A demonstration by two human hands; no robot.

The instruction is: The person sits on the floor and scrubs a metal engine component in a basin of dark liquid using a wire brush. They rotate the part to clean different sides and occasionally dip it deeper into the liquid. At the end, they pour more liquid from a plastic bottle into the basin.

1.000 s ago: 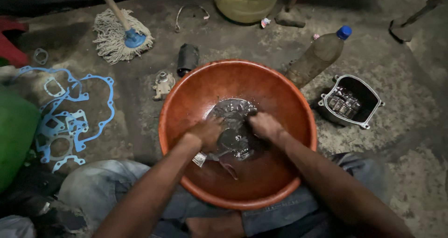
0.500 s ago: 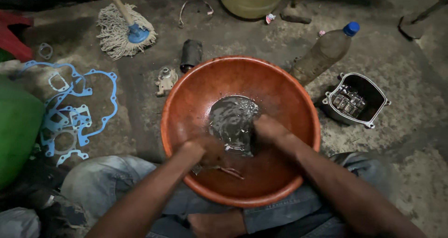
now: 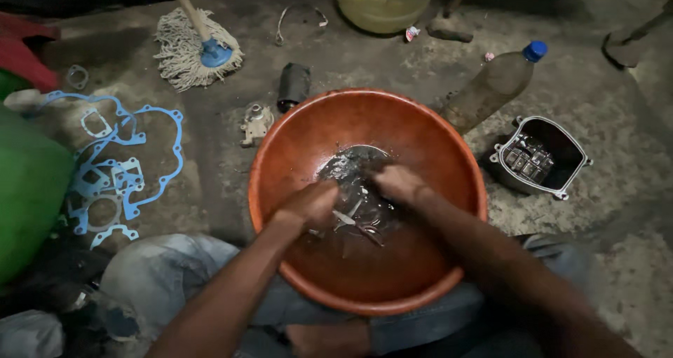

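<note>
Both hands have shifted up the basin (image 3: pixel 427 137) on gritty concrete (image 3: pixel 392 67): left hand (image 3: pixel 308 204) clamped on a metal part (image 3: pixel 345 218), right hand (image 3: pixel 398 184) grip unclear, dark liquid (image 3: pixel 350 169) beneath.

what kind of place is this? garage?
Probably an informal engine repair spot on a bare concrete floor. Blue gaskets lie spread out, a metal engine cover sits nearby, and both hands work small metal parts in an orange basin of dark liquid.

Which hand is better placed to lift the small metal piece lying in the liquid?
Left. The left hand sits right beside the metal piece in the orange basin; the right hand is farther off.
</note>
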